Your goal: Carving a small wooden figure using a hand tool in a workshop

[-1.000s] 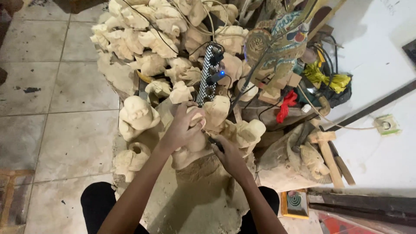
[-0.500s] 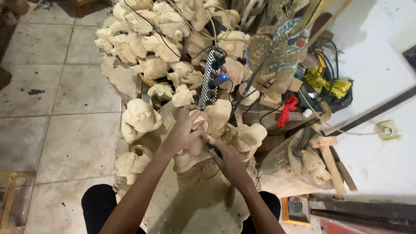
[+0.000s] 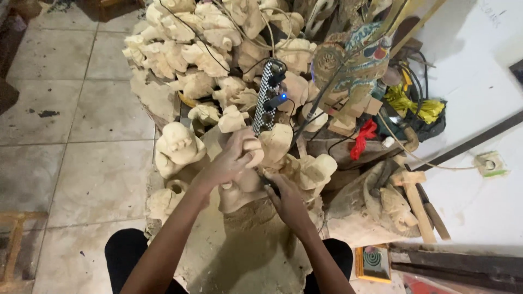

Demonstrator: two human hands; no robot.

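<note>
Holding a pale wooden carving (image 3: 239,190) in front of your knees, your left hand (image 3: 231,160) sits on top of it with the fingers curled tight around its rounded upper part. Your right hand (image 3: 289,201) is just beside it, low on the right side, and its fingers are pressed together around a small dark tool (image 3: 268,182) that touches the wood. The carving stands on a heap of sawdust (image 3: 239,250) on the floor between your legs. Right behind it is a big pile of more unpainted carvings (image 3: 207,49). A black-and-white power strip (image 3: 266,95) with a blue light lies on that pile, with dark cords going out from it. To the right are a painted carved figure (image 3: 354,60), a bit of red cloth (image 3: 364,136) and a wooden mallet (image 3: 417,198). Grey floor tiles (image 3: 71,120) are on your left.
</note>
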